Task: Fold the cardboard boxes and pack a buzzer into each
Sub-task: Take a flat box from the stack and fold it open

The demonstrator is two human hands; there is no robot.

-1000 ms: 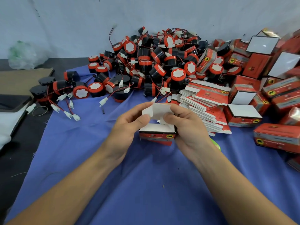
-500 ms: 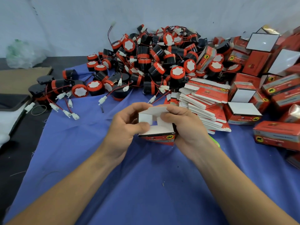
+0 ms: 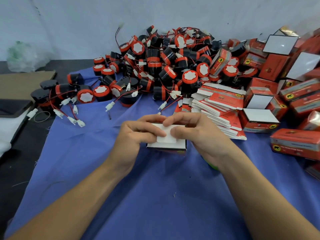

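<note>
While both thumbs bear on the white flap (image 3: 166,139), the risk I judge likeliest is the tab creasing or riding outside the wall instead of tucking in. Cause: uneven thumb pressure, or the box (image 3: 166,146) racking out of square under the squeeze.

Second risk: side walls bowing inward if I clamp too hard. Thin card, hollow as far as I can tell. Whether a buzzer is inside I cannot see, since the flap covers the opening. If this end shuts loose, I'd expect a buzzer to push it open.

Grip, left hand (image 3: 135,135): fingers curled over the box's far edge, thumb (image 3: 152,134) flat across the flap from the left. Closed on the box.

Grip, right hand (image 3: 200,135): same from the other side, fingers hooked over the far edge, thumb (image 3: 183,132) on the flap. Thumb tips nearly meet.

Box sits between my hands, low over the blue cloth (image 3: 155,196); contact with it not discernible. Heap of buzzers (image 3: 164,66) lies beyond, stack of flat blanks (image 3: 216,108) just beyond my right hand.
</note>
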